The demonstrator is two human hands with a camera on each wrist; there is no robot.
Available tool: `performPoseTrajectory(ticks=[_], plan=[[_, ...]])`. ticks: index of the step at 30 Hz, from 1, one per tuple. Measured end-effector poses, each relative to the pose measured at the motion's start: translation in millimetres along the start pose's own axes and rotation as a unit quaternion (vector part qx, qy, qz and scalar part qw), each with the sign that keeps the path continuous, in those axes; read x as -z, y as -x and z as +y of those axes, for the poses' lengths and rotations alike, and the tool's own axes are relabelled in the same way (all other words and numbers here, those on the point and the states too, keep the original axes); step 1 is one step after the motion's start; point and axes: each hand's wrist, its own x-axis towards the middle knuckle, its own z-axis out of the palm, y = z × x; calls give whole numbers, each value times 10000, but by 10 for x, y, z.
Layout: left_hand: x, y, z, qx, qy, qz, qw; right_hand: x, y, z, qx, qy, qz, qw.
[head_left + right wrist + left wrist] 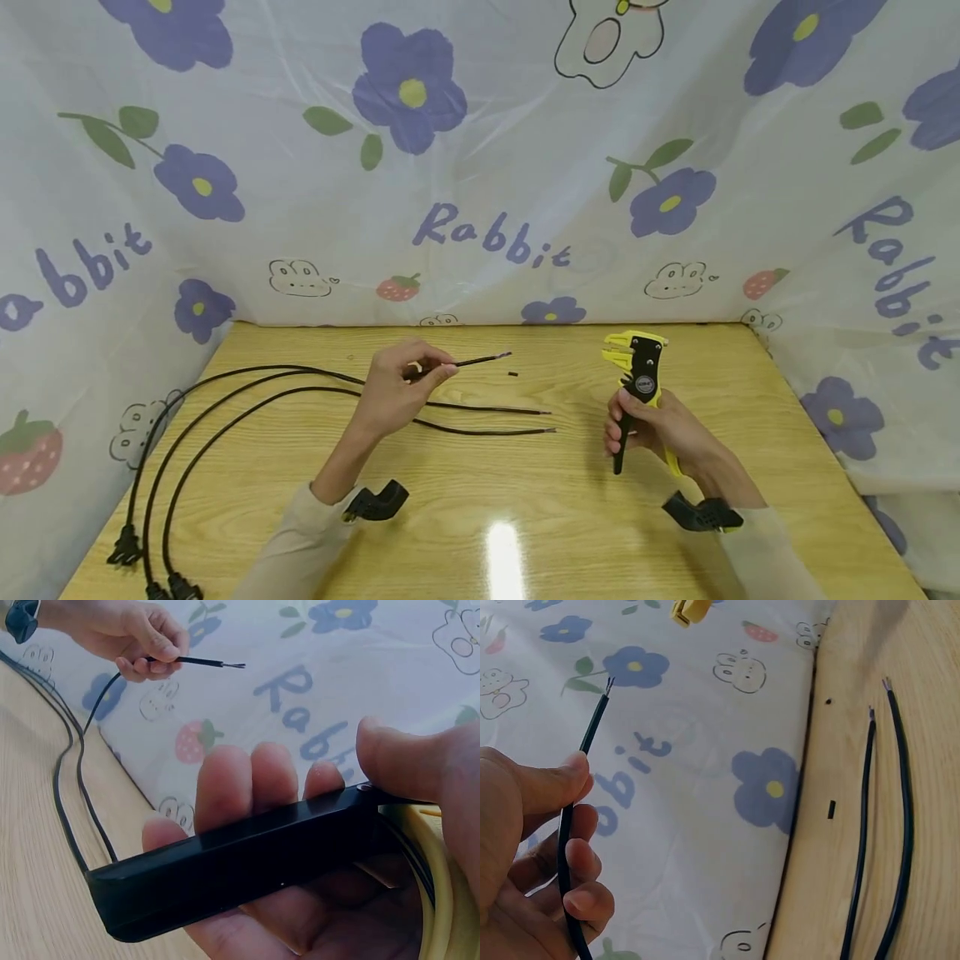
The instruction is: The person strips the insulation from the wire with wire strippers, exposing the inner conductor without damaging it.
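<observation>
My left hand [401, 387] pinches a black power cable [592, 727] between thumb and fingers, close to its stripped end. Thin inner wires [609, 685] stick out of the black sheath there. In the right wrist view that cable end points toward the right. My right hand [660, 425] grips a yellow and black wire stripper [643, 362] by its handles, the head pointing up and its yellow jaws facing left. The black handle [232, 862] lies across the fingers in the right wrist view. A gap separates the cable end from the stripper.
Two more black cables [487, 408] [487, 432] lie on the wooden table [465, 500], inner wires showing at their right ends. Plugs [125, 546] sit at the front left. A short black piece of sheath [513, 374] lies near the middle. Printed cloth [480, 167] encloses the back and sides.
</observation>
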Motion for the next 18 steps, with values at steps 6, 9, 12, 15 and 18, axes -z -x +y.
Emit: performPoseTrajectory(ticks=[6, 9, 12, 15, 18], plan=[[-148, 21, -97, 132, -174, -262, 9994, 55, 77, 52, -264, -54, 372, 9989], [-249, -4, -160, 230, -247, -409, 9986, 104, 114, 61, -392, 65, 666, 9970], [-333, -43, -224, 329, -380, -497, 9975, 163, 150, 63, -487, 180, 976, 9939], [-397, -82, -308, 353, -557, -590, 9961, 218, 191, 64, -570, 273, 1263, 9900], [-447, -125, -389, 341, -752, -712, 9940, 249, 226, 66, -794, 546, 1617, 9821]])
